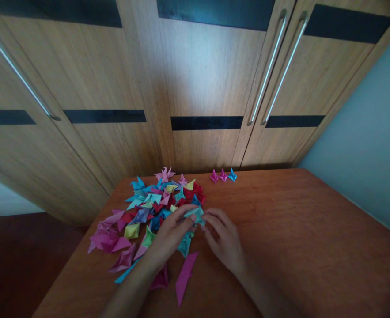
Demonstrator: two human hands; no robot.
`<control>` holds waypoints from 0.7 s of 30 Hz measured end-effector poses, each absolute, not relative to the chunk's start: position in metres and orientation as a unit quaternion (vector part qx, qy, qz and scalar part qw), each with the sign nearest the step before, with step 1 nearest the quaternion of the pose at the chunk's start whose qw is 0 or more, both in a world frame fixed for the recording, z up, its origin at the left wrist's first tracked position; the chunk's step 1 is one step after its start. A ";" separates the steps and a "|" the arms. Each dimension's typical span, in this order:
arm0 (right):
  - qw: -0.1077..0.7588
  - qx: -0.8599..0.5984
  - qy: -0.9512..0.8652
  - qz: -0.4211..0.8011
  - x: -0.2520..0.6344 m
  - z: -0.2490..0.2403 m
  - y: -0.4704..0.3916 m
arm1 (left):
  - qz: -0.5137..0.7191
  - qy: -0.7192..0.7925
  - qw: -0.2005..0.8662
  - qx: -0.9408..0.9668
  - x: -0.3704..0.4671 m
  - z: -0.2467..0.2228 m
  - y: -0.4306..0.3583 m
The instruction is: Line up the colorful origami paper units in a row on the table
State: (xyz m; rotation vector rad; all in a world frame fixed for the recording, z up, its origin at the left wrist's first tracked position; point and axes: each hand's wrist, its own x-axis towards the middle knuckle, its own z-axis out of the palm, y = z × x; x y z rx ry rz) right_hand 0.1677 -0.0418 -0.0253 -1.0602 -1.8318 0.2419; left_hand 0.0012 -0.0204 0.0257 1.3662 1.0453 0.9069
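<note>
Between my two hands is a light turquoise folded-paper piece (pixel 196 215), raised over the right edge of a pile of colourful origami. My left hand (pixel 176 226) grips it from the left, thumb in front and fingers behind. On its right side, the fingertips of my right hand (pixel 223 236) pinch its edge. Just below them lies a teal folded paper (pixel 184 244), partly covered by my left hand. A long magenta folded strip (pixel 185 276) rests nearer to me, beside my left forearm.
The origami pile, with pink flower shapes (pixel 107 236), a yellow piece (pixel 132 230) and red pieces (pixel 198 192), covers the table's left part. Two magenta pieces (pixel 218 176) and a blue one (pixel 232 175) stand in a row at the back edge. Behind the table (pixel 297 229) rises a wooden wardrobe (pixel 208 75).
</note>
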 end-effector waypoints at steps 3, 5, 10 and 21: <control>0.509 -0.430 -0.736 0.124 0.167 -0.022 -0.041 | 0.379 0.456 0.549 0.589 -0.003 0.027 -0.021; 0.519 -0.434 -0.723 0.137 0.167 -0.021 -0.041 | 0.376 0.468 0.517 0.610 -0.006 0.028 -0.020; 0.512 -0.437 -0.723 0.154 0.165 -0.020 -0.042 | 0.378 0.481 0.462 0.642 -0.007 0.030 -0.020; 0.493 -0.403 -0.742 0.210 0.164 -0.023 -0.045 | 0.359 0.457 0.445 0.681 -0.007 0.027 -0.026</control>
